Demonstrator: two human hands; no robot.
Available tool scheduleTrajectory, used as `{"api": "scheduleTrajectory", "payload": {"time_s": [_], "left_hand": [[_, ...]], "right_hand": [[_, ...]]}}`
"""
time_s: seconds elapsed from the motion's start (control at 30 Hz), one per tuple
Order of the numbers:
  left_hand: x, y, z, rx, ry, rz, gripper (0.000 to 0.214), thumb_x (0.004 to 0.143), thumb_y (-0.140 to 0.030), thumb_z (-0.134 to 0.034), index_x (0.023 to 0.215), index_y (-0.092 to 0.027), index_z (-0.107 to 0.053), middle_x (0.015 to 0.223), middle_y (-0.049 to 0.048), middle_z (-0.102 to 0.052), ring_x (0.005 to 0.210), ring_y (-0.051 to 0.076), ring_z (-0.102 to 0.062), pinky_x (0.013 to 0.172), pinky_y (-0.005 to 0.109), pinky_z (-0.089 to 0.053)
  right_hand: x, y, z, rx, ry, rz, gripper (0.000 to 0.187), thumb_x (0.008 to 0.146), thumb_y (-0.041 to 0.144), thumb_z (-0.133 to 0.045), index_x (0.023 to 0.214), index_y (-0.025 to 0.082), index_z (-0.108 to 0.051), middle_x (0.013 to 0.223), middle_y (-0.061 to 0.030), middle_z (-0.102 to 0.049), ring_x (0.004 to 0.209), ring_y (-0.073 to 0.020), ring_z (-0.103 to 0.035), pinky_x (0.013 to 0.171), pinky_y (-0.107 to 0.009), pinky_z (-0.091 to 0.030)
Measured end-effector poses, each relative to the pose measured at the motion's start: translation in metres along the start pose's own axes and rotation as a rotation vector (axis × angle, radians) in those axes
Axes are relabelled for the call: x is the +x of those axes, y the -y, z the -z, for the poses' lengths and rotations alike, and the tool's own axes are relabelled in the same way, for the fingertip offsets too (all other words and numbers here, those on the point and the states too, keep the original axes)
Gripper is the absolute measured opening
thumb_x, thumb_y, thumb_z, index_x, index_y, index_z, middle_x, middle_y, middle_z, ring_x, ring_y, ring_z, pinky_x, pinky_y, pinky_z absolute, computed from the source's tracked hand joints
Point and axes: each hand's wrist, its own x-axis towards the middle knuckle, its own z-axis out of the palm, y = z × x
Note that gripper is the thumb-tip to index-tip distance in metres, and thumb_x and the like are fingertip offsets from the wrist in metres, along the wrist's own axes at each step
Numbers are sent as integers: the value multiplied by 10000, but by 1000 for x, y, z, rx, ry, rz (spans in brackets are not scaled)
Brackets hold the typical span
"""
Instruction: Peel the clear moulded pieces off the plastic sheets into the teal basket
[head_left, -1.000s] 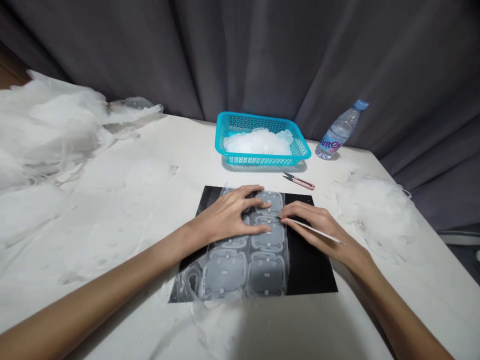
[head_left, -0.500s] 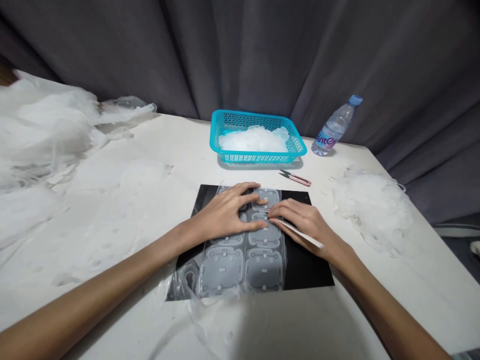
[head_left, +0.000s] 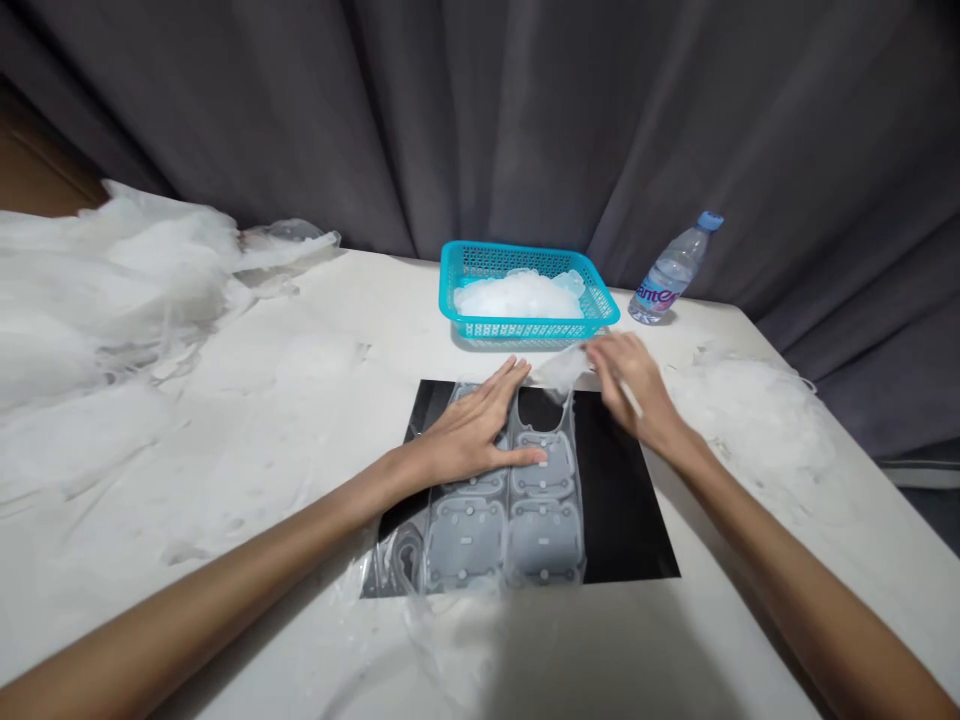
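Note:
A translucent plastic sheet (head_left: 468,545) with rows of rounded-square moulded pieces lies on a black mat (head_left: 619,500). My left hand (head_left: 476,425) rests flat across it, fingers extended and thumb spread over the right column. Beyond the far end of the mat, my right hand (head_left: 630,385) is closed, blurred by motion. It pinches a clear moulded piece (head_left: 564,370), lifted and tilted at the sheet's far edge. A slim white stick-like tool (head_left: 632,400) also sits in that hand. Below the piece, the sheet's top right cell is a hole with black showing through.
Behind the mat stands a turquoise basket (head_left: 536,328) holding a pile of translucent pieces (head_left: 521,295). A water bottle (head_left: 667,275) is to its right. Clear plastic scraps (head_left: 757,420) lie at the right, and a large heap of plastic sheets (head_left: 127,270) covers the left.
My right hand has moved up and away from the sheet, lifting a piece out and leaving a hole. My left hand has flattened, its fingers closer together. The small snips are now hidden.

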Motion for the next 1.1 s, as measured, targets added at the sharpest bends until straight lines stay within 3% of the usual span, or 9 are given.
{"api": "scheduleTrajectory", "payload": {"time_s": [0.1, 0.2, 0.3, 0.37, 0.5, 0.6, 0.73, 0.9, 1.1], "left_hand": [[-1, -1, 2, -12, -35, -42, 1157, 860, -802, -604, 1669, -186, -51, 1754, 215, -67, 1623, 379, -92, 1270, 605, -240], [-5, -9, 7, -38, -248, -91, 981, 818, -773, -688, 1551, -207, -361, 1673, 211, -292, 1560, 394, -270, 1243, 592, -303], [-7, -20, 14, -206, -347, -5, 565, 950, -724, -543, 1154, -211, -663, 1257, 128, -665, 1237, 313, -596, 1115, 523, -448], [-5, -25, 19, -463, -239, 109, 656, 1039, -703, -305, 984, -193, -713, 935, 88, -735, 930, 253, -682, 927, 456, -536], [4, -26, 25, -826, -81, 254, 564, 963, -672, -553, 981, -145, -753, 808, 70, -748, 703, 194, -663, 672, 317, -500], [8, -23, 25, -862, -45, 233, 433, 843, -540, -784, 1021, -147, -753, 880, 61, -756, 736, 175, -661, 653, 275, -467], [5, -20, 20, -830, -63, 130, 375, 867, -470, -770, 1092, -173, -729, 920, 47, -737, 779, 167, -656, 673, 269, -471], [0, -17, 10, -732, -95, 126, 402, 882, -491, -753, 1082, -196, -566, 615, -73, -566, 483, 81, -389, 481, 211, -239], [-4, -23, 6, -530, -182, 52, 300, 1000, -481, -609, 919, -206, -522, 684, -44, -580, 575, 112, -512, 549, 230, -364]], "right_hand": [[17, -9, 12, 95, -51, -122, 256, 1052, 293, -489, 1004, 201, -723, 1042, -115, -710, 1008, -293, -650, 955, -474, -501], [10, 10, 25, 184, 11, -162, 230, 1038, 312, -547, 1022, 210, -752, 1016, -85, -703, 984, -257, -665, 920, -409, -516], [-8, 46, 31, 307, 2, -225, 216, 1033, 317, -580, 1088, 239, -774, 954, -56, -680, 913, -217, -666, 854, -353, -532], [-19, 67, 33, 424, 106, -214, 233, 1039, 302, -575, 1148, 256, -776, 957, -45, -687, 895, -196, -670, 829, -323, -539], [-31, 79, 40, 570, 379, -194, 366, 1050, 321, -568, 1403, 302, -663, 960, -22, -680, 830, -170, -654, 803, -304, -556], [-34, 60, 41, 486, 280, -231, 376, 1093, 385, -456, 1384, 308, -682, 1011, -49, -673, 958, -211, -647, 961, -397, -536], [-28, 35, 23, 300, 33, -213, 438, 1109, 418, -358, 1258, 266, -741, 1212, -109, -632, 1221, -277, -557, 1107, -511, -434], [-8, 40, -6, 447, 302, -175, 320, 1080, 309, -427, 1018, 208, -725, 1019, -75, -730, 1012, -236, -642, 948, -410, -490], [5, 46, -14, 698, 371, -382, 249, 925, 403, -666, 847, 170, -709, 837, -30, -732, 812, -185, -664, 771, -309, -499]]}}
